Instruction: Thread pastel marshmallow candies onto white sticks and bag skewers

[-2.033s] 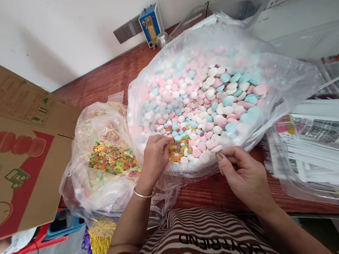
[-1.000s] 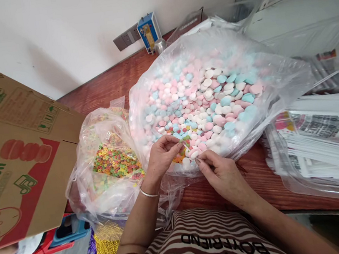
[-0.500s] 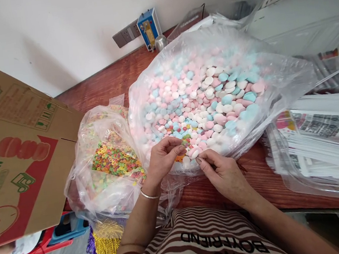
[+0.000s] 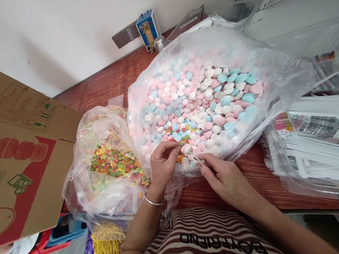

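Note:
A large clear plastic bag (image 4: 157,82) lies open on the wooden table, full of pink, white and blue disc-shaped pieces (image 4: 219,119). Over its near edge my left hand (image 4: 165,161) is closed in a pinch on something too small to make out. My right hand (image 4: 222,174), just to the right, pinches a thin pale string (image 4: 195,155) between thumb and forefinger. Some small red, green and orange pieces lie among the discs beyond my fingers. On the left, a smaller clear bag (image 4: 83,168) holds small colourful rings (image 4: 113,160).
A cardboard box (image 4: 25,134) stands at the left. Flat printed plastic packets (image 4: 323,126) are piled at the right. A blue device (image 4: 148,30) and a metal cup (image 4: 160,43) stand by the wall. Gold and purple strands (image 4: 107,249) hang below the table edge.
The pale string at my right fingertips now shows more clearly. My right hand has turned slightly, and my left hand has shifted a little downward. The view has moved slightly.

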A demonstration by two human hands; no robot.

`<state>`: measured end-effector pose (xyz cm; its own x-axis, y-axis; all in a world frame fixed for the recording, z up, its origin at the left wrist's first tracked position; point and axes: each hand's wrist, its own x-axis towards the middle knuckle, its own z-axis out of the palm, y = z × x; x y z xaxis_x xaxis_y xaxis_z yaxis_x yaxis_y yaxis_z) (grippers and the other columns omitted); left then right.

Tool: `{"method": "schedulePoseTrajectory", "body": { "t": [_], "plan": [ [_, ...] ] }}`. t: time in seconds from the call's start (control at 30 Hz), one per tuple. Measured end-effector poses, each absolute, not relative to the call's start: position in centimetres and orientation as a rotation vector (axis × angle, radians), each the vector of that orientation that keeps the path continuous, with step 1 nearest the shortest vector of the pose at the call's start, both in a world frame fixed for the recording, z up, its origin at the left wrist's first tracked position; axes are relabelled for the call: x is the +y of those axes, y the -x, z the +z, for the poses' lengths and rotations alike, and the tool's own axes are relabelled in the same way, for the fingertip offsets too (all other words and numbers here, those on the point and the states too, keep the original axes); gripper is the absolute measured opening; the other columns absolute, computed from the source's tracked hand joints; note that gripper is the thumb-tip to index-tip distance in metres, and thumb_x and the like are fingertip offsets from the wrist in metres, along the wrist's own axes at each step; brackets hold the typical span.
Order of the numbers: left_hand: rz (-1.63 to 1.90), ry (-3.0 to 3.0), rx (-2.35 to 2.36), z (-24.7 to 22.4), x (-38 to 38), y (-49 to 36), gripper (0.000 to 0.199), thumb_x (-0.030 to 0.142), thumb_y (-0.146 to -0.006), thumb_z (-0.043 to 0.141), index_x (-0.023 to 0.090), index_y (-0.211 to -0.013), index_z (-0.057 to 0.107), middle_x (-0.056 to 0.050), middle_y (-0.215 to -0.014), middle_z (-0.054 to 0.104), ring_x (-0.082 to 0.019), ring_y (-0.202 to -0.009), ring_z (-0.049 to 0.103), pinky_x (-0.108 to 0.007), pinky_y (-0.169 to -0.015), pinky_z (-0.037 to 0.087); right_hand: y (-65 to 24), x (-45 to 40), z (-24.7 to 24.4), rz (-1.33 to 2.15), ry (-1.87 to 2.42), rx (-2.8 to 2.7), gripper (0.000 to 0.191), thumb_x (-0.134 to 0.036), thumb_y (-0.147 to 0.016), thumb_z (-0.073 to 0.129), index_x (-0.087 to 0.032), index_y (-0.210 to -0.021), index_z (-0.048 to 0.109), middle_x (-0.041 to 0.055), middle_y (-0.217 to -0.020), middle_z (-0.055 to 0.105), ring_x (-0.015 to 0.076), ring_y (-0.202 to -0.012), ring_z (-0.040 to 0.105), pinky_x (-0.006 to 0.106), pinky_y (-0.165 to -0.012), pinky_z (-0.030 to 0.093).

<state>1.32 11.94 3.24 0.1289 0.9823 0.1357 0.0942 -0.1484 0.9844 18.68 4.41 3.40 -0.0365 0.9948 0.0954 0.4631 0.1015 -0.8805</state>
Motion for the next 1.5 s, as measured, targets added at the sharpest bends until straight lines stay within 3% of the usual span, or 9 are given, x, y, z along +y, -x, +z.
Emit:
{"method": "schedulePoseTrajectory", "body": {
  "t": [0.2,0.5,0.6,0.73,0.9,1.0,1.13,1.33,1.5],
  "plan": [
    [1.043,-1.579,1.05,2.7,11.6,-1.2,0.014,0.032,-0.089,0.074,0.019,-0.093,0.075,-0.005,-0.091,0.075,-0.016,-0.085,0.07,-0.028,-0.078,0.058,-18.6,4.3,3.1,0.907,1.468,-1.683,0.025,-0.026,-0.1,0.04,-0.021,-0.107,0.063,0.0043,-0.08,0.073,0.0212,-0.068,0.069,0.028,-0.061,0.047],
    [0.866,-1.841,1.039,4.1,14.6,-0.7,0.022,0.029,-0.095,0.064,0.021,-0.114,0.071,-0.005,-0.093,0.075,-0.016,-0.079,0.072,-0.028,-0.072,0.057,-19.0,5.0,2.5,0.897,1.431,-1.382,0.019,-0.031,-0.101,0.045,-0.022,-0.09,0.058,-0.0034,-0.063,0.056,0.0148,-0.055,0.052,0.026,-0.054,0.039],
    [0.877,-2.201,1.227,4.5,18.7,-0.7,0.017,0.021,-0.096,0.058,0.02,-0.102,0.074,-0.005,-0.095,0.075,-0.018,-0.087,0.07,-0.03,-0.08,0.054,-19.7,5.0,2.6,0.884,1.444,-1.306,0.02,-0.034,-0.101,0.047,-0.022,-0.091,0.059,-0.0034,-0.064,0.058,0.0145,-0.056,0.053,0.026,-0.054,0.039],
    [0.448,-2.633,1.263,4.0,24.0,-1.9,0.028,0.008,-0.094,0.05,0.018,-0.104,0.075,-0.011,-0.106,0.073,-0.023,-0.097,0.067,-0.035,-0.086,0.051,-20.2,4.8,2.4,0.877,1.444,-1.277,0.02,-0.035,-0.101,0.049,-0.022,-0.09,0.059,-0.0042,-0.063,0.056,0.0138,-0.056,0.053,0.025,-0.055,0.039],
    [-0.25,-2.976,1.312,4.2,25.7,-4.3,0.025,0.005,-0.091,0.05,0.015,-0.086,0.072,-0.016,-0.106,0.068,-0.033,-0.107,0.06,-0.042,-0.083,0.047,-20.6,4.6,1.9,0.86,1.413,-1.285,0.02,-0.033,-0.101,0.048,-0.021,-0.091,0.06,-0.004,-0.064,0.056,0.013,-0.056,0.053,0.025,-0.055,0.039],
    [-0.384,-3.031,1.354,4.7,25.0,-4.8,0.025,0.004,-0.092,0.047,0.014,-0.095,0.069,-0.017,-0.11,0.068,-0.033,-0.108,0.059,-0.041,-0.081,0.045,-21.0,4.5,1.8,0.858,1.407,-1.296,0.019,-0.031,-0.101,0.048,-0.02,-0.092,0.06,-0.0041,-0.064,0.057,0.0126,-0.055,0.052,0.025,-0.055,0.038],
    [-0.355,-3.003,1.297,5.1,24.4,-4.5,0.024,0.007,-0.095,0.045,0.015,-0.102,0.067,-0.015,-0.104,0.07,-0.031,-0.106,0.062,-0.041,-0.084,0.045,-21.3,4.5,1.8,0.862,1.39,-1.302,0.018,-0.031,-0.101,0.049,-0.02,-0.093,0.061,-0.0052,-0.062,0.055,0.0118,-0.052,0.05,0.024,-0.053,0.038],
    [0.215,-2.528,1.396,4.9,26.0,-4.8,0.028,0.018,-0.095,0.052,0.016,-0.12,0.066,-0.009,-0.104,0.074,-0.023,-0.094,0.067,-0.034,-0.084,0.05,-21.3,4.5,1.7,0.855,1.361,-1.306,0.018,-0.028,-0.101,0.05,-0.02,-0.09,0.061,-0.0057,-0.062,0.055,0.0109,-0.051,0.049,0.023,-0.052,0.037],
    [0.145,-2.275,1.176,3.5,27.9,-6.5,0.033,0.018,-0.086,0.063,0.017,-0.117,0.071,-0.004,-0.092,0.073,-0.02,-0.082,0.067,-0.031,-0.08,0.052,-21.3,4.5,1.4,0.811,1.349,-1.321,0.016,-0.025,-0.1,0.05,-0.02,-0.091,0.062,-0.0043,-0.067,0.06,0.0107,-0.053,0.052,0.022,-0.053,0.038]
  ]
}}
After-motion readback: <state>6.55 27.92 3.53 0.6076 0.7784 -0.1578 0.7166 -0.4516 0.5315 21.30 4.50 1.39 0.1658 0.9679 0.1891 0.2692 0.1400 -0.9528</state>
